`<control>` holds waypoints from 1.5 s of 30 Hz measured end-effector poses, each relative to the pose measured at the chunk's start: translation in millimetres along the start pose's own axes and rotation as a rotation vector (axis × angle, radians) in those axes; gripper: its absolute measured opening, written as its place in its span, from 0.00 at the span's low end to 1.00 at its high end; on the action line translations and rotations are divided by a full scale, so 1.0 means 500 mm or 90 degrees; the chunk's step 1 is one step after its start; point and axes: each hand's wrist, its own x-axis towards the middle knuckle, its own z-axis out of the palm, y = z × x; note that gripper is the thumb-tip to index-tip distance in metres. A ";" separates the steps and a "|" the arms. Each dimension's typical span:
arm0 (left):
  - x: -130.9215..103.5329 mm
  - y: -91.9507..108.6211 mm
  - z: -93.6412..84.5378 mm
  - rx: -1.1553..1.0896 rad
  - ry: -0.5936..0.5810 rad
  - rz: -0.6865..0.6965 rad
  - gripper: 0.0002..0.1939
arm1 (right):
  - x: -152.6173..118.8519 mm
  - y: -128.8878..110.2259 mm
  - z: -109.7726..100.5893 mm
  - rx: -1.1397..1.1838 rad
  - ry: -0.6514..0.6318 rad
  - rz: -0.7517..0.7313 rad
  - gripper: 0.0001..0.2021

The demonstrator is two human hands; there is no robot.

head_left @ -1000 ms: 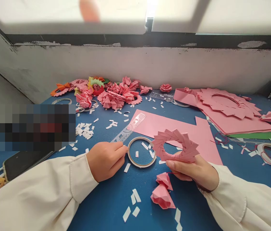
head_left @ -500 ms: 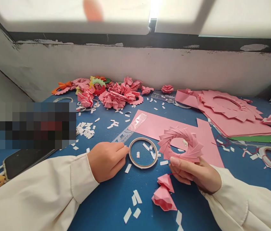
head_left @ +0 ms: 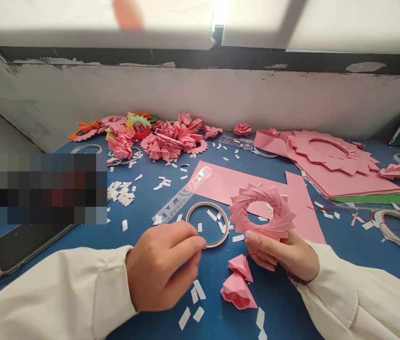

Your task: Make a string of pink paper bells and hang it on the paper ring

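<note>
My right hand point(head_left: 280, 255) pinches the lower edge of a folded pink paper wreath point(head_left: 239, 203), holding it upright with the thumb in front. A small pale patch shows at its opening. Thin red thread runs below it to two folded pink paper pieces point(head_left: 237, 287). My left hand point(head_left: 168, 264) is closed, its fingertips together over the near left rim of a roll of double-sided tape point(head_left: 225, 218); whatever they pinch is hidden. Beyond that hand lies a clear plastic ruler point(head_left: 175, 203), partly on pink paper point(head_left: 235, 182).
Small white paper strips point(head_left: 120, 192) are scattered over the blue table point(head_left: 150, 326). Folded paper flowers point(head_left: 164, 144) pile up at the back. Pink sheets with a large paper ring point(head_left: 345, 182) lie back right, another tape roll point(head_left: 380, 224) right, a phone point(head_left: 30, 243) left.
My left hand has come nearer to me, from the tape roll's left side to its near left rim. My right hand still holds the wreath in about the same place.
</note>
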 end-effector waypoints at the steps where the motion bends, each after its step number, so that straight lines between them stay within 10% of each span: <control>1: 0.001 0.012 0.005 -0.057 -0.011 -0.015 0.09 | 0.000 0.000 0.001 -0.003 -0.003 -0.002 0.28; 8: 0.006 0.052 0.033 -0.177 -0.217 0.030 0.26 | -0.002 0.001 0.000 -0.010 -0.005 -0.003 0.27; 28: 0.051 0.070 0.011 -0.265 -0.315 0.120 0.16 | -0.028 -0.056 0.017 0.064 0.064 -0.084 0.28; 34: 0.008 0.082 0.020 -0.469 -0.193 0.025 0.23 | -0.022 -0.039 0.019 0.066 0.065 -0.042 0.29; 39: -0.003 0.071 0.037 -0.600 -0.005 -0.335 0.21 | -0.036 -0.038 0.034 0.065 -0.011 0.032 0.28; 45: 0.040 0.045 0.032 -0.652 -0.171 -0.376 0.21 | -0.039 -0.018 0.052 0.042 -0.104 0.071 0.27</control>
